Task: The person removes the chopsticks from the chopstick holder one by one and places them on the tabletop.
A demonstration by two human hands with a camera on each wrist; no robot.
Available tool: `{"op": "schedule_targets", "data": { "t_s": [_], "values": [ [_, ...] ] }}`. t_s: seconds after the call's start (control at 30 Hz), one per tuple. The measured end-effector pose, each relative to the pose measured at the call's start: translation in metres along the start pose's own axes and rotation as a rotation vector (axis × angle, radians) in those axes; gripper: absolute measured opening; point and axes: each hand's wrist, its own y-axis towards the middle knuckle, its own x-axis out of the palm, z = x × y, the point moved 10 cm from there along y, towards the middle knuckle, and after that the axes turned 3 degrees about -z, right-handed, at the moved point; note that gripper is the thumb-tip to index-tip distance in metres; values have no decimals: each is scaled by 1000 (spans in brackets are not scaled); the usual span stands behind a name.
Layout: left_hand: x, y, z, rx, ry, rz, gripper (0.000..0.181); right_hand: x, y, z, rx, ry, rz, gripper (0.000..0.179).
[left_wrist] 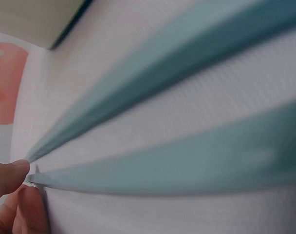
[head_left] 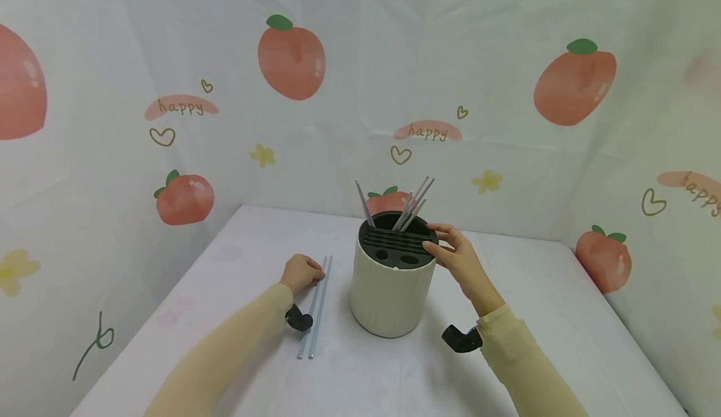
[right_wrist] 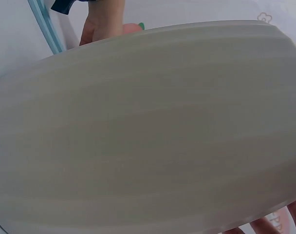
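Observation:
Two pale blue chopsticks [head_left: 322,307] lie side by side on the white table, their thicker ends toward me. At their narrow far ends, my left hand [head_left: 302,272] pinches the tip of the left one; in the left wrist view its thumb [left_wrist: 11,178] and fingers come together at that tip. To the right stands a cream ribbed utensil holder [head_left: 388,301] with a black slotted insert [head_left: 397,241]. My right hand [head_left: 459,259] grips its right rim, thumb on the insert and fingers around the far side. The holder's wall fills most of the right wrist view.
Several pink, purple and green chopsticks [head_left: 415,201] lean in the holder's large rear opening. A white cloth backdrop [head_left: 349,129] printed with fruit rises behind and beside the table [head_left: 524,292]. Black wrist cameras [head_left: 463,339] sit at both sleeves.

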Motion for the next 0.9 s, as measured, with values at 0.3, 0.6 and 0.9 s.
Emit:
{"op": "schedule_targets", "data": {
  "t_s": [0.3,0.6,0.9],
  "values": [
    [-11,-11,29,38,-228,-6,26,1,0,0,0,-5,0,50],
    [-38,-42,152,370,-484,-79,32,-1,0,-1,-1,-2,7,50],
    [-39,-60,209,513,-551,-158,33,-1,1,0,-2,-2,10,49]
  ]
}}
